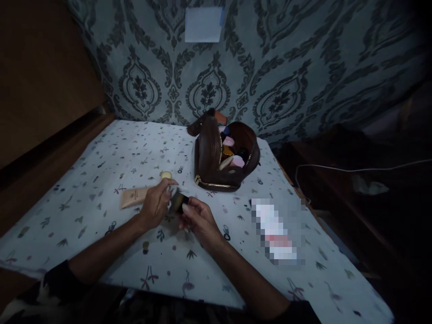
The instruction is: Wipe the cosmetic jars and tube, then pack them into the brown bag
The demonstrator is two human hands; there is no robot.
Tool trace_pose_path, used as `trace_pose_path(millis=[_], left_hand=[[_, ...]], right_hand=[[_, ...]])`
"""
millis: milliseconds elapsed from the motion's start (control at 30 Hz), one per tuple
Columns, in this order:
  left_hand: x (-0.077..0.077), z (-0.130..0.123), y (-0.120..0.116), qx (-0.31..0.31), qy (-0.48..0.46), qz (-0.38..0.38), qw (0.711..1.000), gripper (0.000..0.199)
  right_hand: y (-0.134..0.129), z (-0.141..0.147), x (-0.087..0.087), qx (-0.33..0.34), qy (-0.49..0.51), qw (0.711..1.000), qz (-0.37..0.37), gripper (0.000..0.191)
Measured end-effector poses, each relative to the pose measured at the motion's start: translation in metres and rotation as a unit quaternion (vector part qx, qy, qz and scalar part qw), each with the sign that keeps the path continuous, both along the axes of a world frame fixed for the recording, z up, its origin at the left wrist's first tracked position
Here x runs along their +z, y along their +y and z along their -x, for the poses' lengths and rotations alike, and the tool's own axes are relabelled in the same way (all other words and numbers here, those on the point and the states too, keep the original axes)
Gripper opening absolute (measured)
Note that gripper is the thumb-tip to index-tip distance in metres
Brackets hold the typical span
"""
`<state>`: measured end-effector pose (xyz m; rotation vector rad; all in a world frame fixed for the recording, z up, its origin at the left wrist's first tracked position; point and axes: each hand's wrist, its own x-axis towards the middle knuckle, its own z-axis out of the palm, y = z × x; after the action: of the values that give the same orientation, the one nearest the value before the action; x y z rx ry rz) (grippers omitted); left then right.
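My right hand (200,221) is closed around a small dark container (181,204), blurred by motion, over the middle of the table. Against the container's left side, my left hand (158,203) has its fingers bent round something whitish and blurred, perhaps a cloth or tissue, that I cannot make out. A beige tube (132,197) lies just left of my left hand, partly behind it. Beyond my left fingers sits a small yellow item (166,175). The open brown bag (211,155) stands farther back, with several pink, amber and dark items inside.
A patterned white cloth (101,180) covers the table. At the right lies a pixelated, mostly white object (275,231). Wooden furniture (43,81) borders the left side, a patterned wall stands behind, and a pale cable (354,170) runs at the far right.
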<state>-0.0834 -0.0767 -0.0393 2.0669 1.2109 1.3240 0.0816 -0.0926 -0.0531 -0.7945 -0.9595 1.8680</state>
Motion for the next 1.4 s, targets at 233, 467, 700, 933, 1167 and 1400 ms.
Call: trace_pose_path(millis=[233, 467, 700, 933, 1167, 1400], left_hand=[[-0.013, -0.001, 0.004, -0.076, 0.151, -0.121, 0.978, 0.037], [-0.002, -0.001, 0.002, -0.055, 0.092, -0.073, 0.992, 0.031], [-0.001, -0.003, 0.003, -0.017, 0.054, -0.042, 0.998, 0.039], [-0.006, -0.003, 0.004, -0.072, 0.061, -0.05, 0.994, 0.047], [-0.012, -0.002, 0.006, -0.12, 0.157, -0.051, 0.979, 0.045], [-0.009, 0.001, 0.007, -0.092, 0.097, -0.009, 0.991, 0.042]], right_hand=[[0.002, 0.001, -0.006, 0.01, -0.019, 1.0, 0.008, 0.051], [0.0, 0.004, -0.006, 0.021, 0.007, 1.0, 0.005, 0.044], [-0.001, 0.008, -0.007, -0.008, -0.013, 1.0, 0.003, 0.049], [0.002, 0.006, -0.01, -0.067, 0.003, 0.998, 0.016, 0.047], [0.003, 0.004, -0.007, -0.067, 0.062, 0.995, 0.04, 0.05], [0.004, 0.001, -0.005, -0.06, 0.043, 0.997, 0.012, 0.039]])
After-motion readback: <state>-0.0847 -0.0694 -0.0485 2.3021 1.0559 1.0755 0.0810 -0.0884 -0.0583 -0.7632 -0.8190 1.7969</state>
